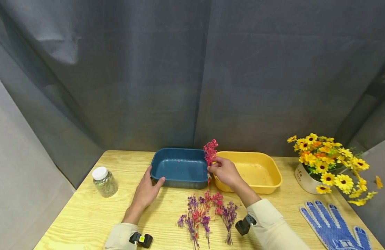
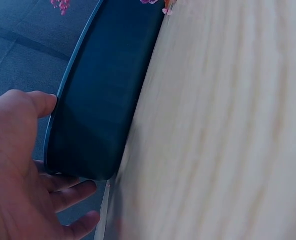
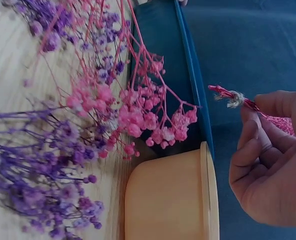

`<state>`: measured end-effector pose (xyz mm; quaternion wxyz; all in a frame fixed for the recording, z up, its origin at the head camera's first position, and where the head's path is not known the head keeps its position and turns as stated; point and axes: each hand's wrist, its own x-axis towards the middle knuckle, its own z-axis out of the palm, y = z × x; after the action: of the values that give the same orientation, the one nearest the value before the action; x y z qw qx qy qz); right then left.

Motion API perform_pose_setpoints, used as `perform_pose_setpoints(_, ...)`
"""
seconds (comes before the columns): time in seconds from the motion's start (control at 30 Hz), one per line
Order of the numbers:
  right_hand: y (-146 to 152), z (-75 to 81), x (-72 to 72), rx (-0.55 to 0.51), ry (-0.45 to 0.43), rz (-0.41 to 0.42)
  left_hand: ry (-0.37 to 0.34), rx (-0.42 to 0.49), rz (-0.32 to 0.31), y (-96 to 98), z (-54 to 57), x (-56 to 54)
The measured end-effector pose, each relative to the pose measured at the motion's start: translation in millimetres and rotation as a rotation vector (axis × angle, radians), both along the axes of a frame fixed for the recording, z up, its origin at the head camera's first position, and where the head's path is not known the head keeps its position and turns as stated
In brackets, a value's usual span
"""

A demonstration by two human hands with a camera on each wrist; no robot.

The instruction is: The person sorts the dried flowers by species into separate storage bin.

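My right hand (image 1: 224, 171) pinches a small bunch of pink dried flowers (image 1: 210, 150) upright over the blue basin's right end. In the right wrist view, twine (image 3: 236, 99) ties its stems just beyond the fingertips. My left hand (image 1: 146, 192) holds the near left corner of the blue basin (image 1: 180, 184), thumb at the rim and fingers along the end wall. On the table in front lie pink dried flowers (image 1: 218, 199) and purple dried flowers (image 1: 229, 215), in loose bunches. Beside the blue basin stands a yellow basin (image 1: 255, 189), partly behind my right hand.
A white-lidded jar (image 1: 105, 184) of greenish bits stands at the left. To the right are a pot of yellow flowers (image 1: 308, 178) and a blue patterned glove (image 1: 333, 225). A dark grey curtain (image 1: 180, 76) hangs behind the wooden table (image 1: 77, 222).
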<state>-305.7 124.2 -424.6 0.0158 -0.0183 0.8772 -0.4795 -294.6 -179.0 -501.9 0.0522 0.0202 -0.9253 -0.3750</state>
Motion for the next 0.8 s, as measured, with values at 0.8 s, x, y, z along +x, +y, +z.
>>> perform_pose_setpoints(0.8, -6.0, -4.6, -18.7, 0.041, 0.042, -0.004, -0.021, 0.017, 0.000, 0.5, -1.1, 0.9)
